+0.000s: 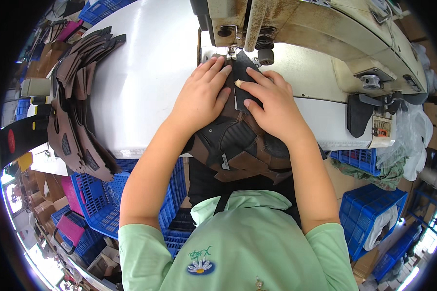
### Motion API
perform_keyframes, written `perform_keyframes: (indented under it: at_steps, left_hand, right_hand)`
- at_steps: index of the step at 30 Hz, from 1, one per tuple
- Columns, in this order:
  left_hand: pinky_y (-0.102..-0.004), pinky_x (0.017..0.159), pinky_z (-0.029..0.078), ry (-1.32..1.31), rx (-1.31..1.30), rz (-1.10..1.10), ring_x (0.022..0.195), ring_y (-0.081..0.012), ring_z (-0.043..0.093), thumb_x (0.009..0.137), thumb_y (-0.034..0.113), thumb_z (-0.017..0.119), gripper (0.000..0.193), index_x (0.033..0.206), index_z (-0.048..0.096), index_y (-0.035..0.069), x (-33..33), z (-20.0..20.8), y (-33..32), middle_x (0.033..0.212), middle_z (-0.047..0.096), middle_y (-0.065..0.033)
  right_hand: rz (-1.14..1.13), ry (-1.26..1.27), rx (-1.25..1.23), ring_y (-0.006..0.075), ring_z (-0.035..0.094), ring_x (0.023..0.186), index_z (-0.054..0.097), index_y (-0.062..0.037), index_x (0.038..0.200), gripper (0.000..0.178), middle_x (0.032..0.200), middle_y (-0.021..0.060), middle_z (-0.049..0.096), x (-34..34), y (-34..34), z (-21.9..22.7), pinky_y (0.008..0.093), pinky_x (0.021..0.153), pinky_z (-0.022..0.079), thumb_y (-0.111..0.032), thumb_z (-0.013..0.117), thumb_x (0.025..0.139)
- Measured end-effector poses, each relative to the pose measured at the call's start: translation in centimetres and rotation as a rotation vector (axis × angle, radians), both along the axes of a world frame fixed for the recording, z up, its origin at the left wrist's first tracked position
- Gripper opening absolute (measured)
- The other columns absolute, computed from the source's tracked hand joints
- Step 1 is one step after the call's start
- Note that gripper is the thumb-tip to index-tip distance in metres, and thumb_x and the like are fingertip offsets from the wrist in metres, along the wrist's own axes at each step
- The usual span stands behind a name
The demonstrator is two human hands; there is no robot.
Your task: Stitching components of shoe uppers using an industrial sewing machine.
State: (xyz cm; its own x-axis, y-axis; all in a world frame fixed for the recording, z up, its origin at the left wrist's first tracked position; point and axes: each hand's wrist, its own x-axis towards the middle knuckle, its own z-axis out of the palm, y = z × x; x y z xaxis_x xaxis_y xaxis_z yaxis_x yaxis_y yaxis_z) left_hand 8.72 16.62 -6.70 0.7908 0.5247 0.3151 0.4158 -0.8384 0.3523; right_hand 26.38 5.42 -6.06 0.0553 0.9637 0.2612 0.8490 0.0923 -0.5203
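Observation:
A brown and black shoe upper [238,138] lies partly on the white sewing table and hangs over its front edge toward my lap. Its far end reaches the presser foot [232,53] of the sewing machine. My left hand [204,94] rests flat on the brown part, fingers stretched toward the foot. On the right, my right hand [272,99] presses a dark grey strip [241,72] against the upper with its fingers spread. A pale cover wraps the tip of one right finger. Whether the needle is in the material cannot be made out.
The sewing machine's arm [320,29] spans the far right above the table. Many brown cut pieces [73,92] hang in a stack at the table's left. A blue crate [94,199] stands below left, another blue crate [369,213] below right. Clear plastic [412,131] hangs at the right end.

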Motion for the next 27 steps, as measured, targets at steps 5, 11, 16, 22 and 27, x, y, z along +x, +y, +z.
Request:
perform_keyframes:
  at_steps: [5, 11, 16, 22, 27]
  left_hand:
    - [-0.0449, 0.113, 0.036, -0.010, 0.000, 0.000, 0.136, -0.0374, 0.044, 0.087, 0.011, 0.064, 0.047, 0.132, 0.057, 0.000, 0.03, 0.00, 0.35, 0.143, 0.051, -0.0212]
    - [-0.0451, 0.112, 0.037, -0.015, -0.006, 0.009, 0.136, -0.0382, 0.044, 0.086, 0.010, 0.065, 0.046, 0.130, 0.058, -0.001, 0.35, 0.10, 0.23, 0.142, 0.052, -0.0211]
    - [-0.0457, 0.112, 0.037, -0.013, -0.017, 0.008, 0.135, -0.0387, 0.045, 0.086, 0.009, 0.064, 0.046, 0.130, 0.058, 0.000, 0.07, 0.10, 0.53, 0.141, 0.052, -0.0212]
    - [-0.0459, 0.112, 0.038, -0.014, -0.030, 0.006, 0.135, -0.0385, 0.044, 0.086, 0.009, 0.064, 0.046, 0.130, 0.058, 0.000, 0.38, 0.16, 0.47, 0.141, 0.052, -0.0207]
    - [-0.0456, 0.112, 0.037, 0.001, -0.025, 0.013, 0.136, -0.0383, 0.044, 0.086, 0.008, 0.064, 0.047, 0.131, 0.058, 0.000, 0.34, 0.17, 0.28, 0.142, 0.052, -0.0196]
  right_hand:
    - [-0.003, 0.003, -0.001, 0.0352, 0.049, 0.123, 0.069, -0.0151, 0.119, 0.038, 0.138, 0.0123, 0.058, -0.07, 0.32, 0.03, 0.0479, 0.105, 0.037, -0.013, 0.069, 0.081]
    - [-0.012, -0.031, -0.010, 0.0358, 0.049, 0.123, 0.070, -0.0152, 0.119, 0.038, 0.137, 0.0122, 0.058, 0.05, 0.33, -0.03, 0.0485, 0.104, 0.038, -0.013, 0.069, 0.081]
    - [-0.013, -0.012, 0.016, 0.0362, 0.049, 0.123, 0.070, -0.0145, 0.119, 0.038, 0.136, 0.0119, 0.059, -0.34, 0.62, -0.25, 0.0492, 0.104, 0.038, -0.013, 0.069, 0.081]
    - [-0.031, -0.028, 0.012, 0.0364, 0.049, 0.124, 0.070, -0.0142, 0.118, 0.038, 0.134, 0.0122, 0.060, -0.09, 0.30, -0.17, 0.0499, 0.103, 0.038, -0.013, 0.069, 0.081]
    - [-0.026, -0.043, 0.026, 0.0366, 0.049, 0.124, 0.070, -0.0144, 0.118, 0.037, 0.135, 0.0122, 0.059, -0.24, 0.35, -0.40, 0.0493, 0.101, 0.039, -0.013, 0.068, 0.081]
